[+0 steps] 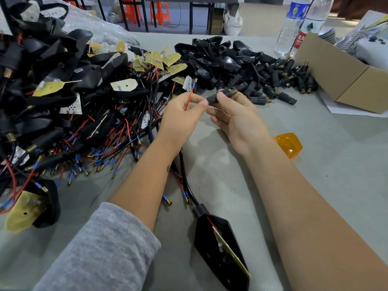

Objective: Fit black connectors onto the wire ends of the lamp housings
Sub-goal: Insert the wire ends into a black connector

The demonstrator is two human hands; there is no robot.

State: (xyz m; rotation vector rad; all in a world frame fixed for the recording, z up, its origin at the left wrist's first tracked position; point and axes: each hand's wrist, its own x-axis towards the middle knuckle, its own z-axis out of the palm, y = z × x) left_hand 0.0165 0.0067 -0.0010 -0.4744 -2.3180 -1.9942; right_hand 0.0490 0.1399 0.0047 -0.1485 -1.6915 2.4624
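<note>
**Fitting Station: Connector Being Held at Wire End**

Being pinched between the thumb and fingers of the left hand (182, 116) is a red wire (190, 97), its blue-sleeved brass tip pointing upward. A black connector (220, 95), threaded brass end pointing right, is being gripped by the curled fingers of the right hand (235, 116), just beside the left thumb. The lamp housing (220, 248) is lying at the near edge of the table (315, 164), its black cable running up toward the hands. Wired housings (63, 101) are being kept heaped along the left edge, loose connectors (283, 80) piled toward the far right. An orange lens (289, 144) is lying right of the forearm, near a cardboard box (346, 80).
</note>
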